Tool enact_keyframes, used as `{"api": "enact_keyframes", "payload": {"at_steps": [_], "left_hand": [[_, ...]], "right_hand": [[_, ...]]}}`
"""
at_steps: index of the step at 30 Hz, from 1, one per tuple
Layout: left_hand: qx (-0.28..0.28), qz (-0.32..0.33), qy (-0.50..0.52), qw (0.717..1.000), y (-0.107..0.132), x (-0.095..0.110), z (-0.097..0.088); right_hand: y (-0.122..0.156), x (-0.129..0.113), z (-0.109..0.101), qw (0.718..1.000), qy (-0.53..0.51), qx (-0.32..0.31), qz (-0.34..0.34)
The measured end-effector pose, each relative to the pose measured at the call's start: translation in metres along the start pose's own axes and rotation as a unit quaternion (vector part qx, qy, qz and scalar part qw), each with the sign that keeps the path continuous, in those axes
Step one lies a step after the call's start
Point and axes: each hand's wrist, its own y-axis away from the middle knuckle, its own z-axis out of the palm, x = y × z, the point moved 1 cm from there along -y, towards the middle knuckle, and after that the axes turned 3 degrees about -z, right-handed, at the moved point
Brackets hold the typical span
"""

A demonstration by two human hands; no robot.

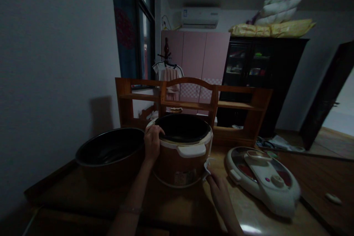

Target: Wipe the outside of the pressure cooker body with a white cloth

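A large cooker with a brown body, white rim and dark inner pot stands lidless on the wooden desk. My left hand grips its rim on the left side, the fingers bent over the edge. At the cooker's lower right, my right hand pinches a crumpled white cloth or tissue near the side wall. A white handle juts from the front of the cooker. To the right lies a white oval lid with a dark window and a knob.
A wide dark pot stands left of the cooker, close to the wall. Behind them rises a wooden shelf rack along the desk's back edge. A small pale object lies on the wooden floor at right.
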Motion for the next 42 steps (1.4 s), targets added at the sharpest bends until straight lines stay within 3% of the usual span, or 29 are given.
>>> {"api": "enact_keyframes", "payload": {"at_steps": [9,13,22,36,42], "left_hand": [[0.003,0.011,-0.010,1.000,-0.001,-0.002,0.000],[-0.001,0.011,-0.013,1.000,-0.001,-0.001,-0.001],[0.002,0.010,-0.001,1.000,-0.001,-0.001,0.000],[0.002,0.010,-0.002,1.000,0.000,-0.001,0.000],[0.004,0.004,-0.006,1.000,0.000,0.001,0.000]], "right_hand": [[-0.006,-0.033,0.003,0.997,0.003,0.016,-0.078],[-0.013,-0.026,0.003,0.995,0.016,0.025,-0.099],[-0.014,0.013,0.001,0.997,0.069,-0.009,-0.039],[-0.008,0.002,0.006,0.990,0.111,-0.085,0.000],[-0.001,0.001,0.007,0.992,0.109,-0.068,-0.021]]}}
